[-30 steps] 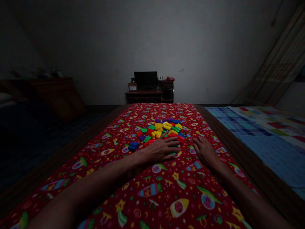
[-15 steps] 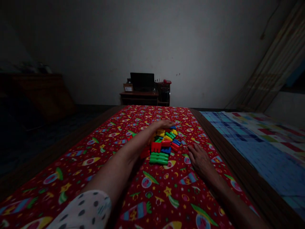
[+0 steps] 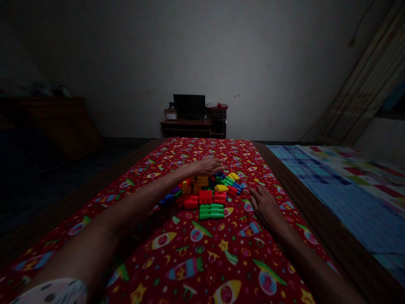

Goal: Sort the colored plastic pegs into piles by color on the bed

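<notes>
A loose pile of plastic building blocks lies on a red patterned cloth (image 3: 186, 264). A green block (image 3: 211, 211) is nearest me, with a red block (image 3: 205, 196) just behind it. Yellow (image 3: 234, 176), blue and more red blocks are heaped around them. My left hand (image 3: 211, 166) reaches over the far side of the pile, fingers stretched out and palm down; whether it touches the blocks beneath is hidden. To the right of the pile, my right hand (image 3: 264, 203) rests on the cloth, fingers loosely spread, with no block in it.
At the far end stands a small desk (image 3: 185, 123) with a dark monitor (image 3: 190, 106). A bed with blue checked bedding (image 3: 319, 185) is on the right, near a curtain (image 3: 351, 97). A wooden cabinet (image 3: 60, 126) stands in shadow at left.
My left forearm has swung left and the hand has shifted slightly left, uncovering more blocks on that side. Blocks at the back lie more spread out. My right hand stays nearly in place.
</notes>
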Motion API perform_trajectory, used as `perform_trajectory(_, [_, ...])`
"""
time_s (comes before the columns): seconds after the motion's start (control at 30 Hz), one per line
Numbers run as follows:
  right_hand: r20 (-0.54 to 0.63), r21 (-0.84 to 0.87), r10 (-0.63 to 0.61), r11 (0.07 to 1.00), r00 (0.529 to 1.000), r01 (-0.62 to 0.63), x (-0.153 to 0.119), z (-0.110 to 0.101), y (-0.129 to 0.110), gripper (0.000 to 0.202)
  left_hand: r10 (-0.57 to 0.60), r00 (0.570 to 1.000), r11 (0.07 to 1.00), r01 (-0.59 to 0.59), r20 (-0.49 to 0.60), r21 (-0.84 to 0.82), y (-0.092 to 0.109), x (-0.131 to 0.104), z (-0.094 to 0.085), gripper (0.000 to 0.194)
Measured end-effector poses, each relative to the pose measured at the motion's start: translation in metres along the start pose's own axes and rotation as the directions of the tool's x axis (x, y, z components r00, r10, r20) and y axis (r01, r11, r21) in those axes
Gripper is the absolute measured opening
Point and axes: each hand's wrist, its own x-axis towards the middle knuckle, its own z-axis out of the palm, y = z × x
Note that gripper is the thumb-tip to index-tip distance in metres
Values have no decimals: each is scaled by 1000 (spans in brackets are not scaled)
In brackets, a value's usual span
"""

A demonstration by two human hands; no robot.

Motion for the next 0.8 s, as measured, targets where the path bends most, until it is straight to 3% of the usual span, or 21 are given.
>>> perform_trajectory(0.17, [9,26,-16,1000,1000,16,0,2,3,40,203,975,973,-211,85,89,61,27,22,37])
perform_trajectory(0.23, [-1,46,-30,998,1000,30,0,4,5,40,157,977,980,-172,147,98,75,38,35,35])
perform_trajectory(0.33, [-22,47,-32,998,999,33,0,4,7,41,74,977,986,-102,198,134,79,40,48,42])
perform_trajectory(0.47, [0,32,-27,999,1000,27,2,1,6,41,101,986,977,-124,135,176,71,13,45,45])
perform_trajectory(0.63, [-4,48,-28,998,1000,28,1,0,5,39,168,983,986,-168,75,0,49,-35,14,39])
perform_trajectory(0.7, [-20,38,-25,999,999,26,0,1,5,39,76,996,994,-80,-47,-74,27,-58,8,46])
perform_trajectory(0.73, [-23,31,-29,999,999,30,0,1,5,39,-27,993,995,16,-119,-96,12,-70,9,50])
perform_trajectory(0.8, [-19,21,-44,999,999,44,0,1,5,40,-281,926,956,248,-251,-155,-19,-97,17,56])
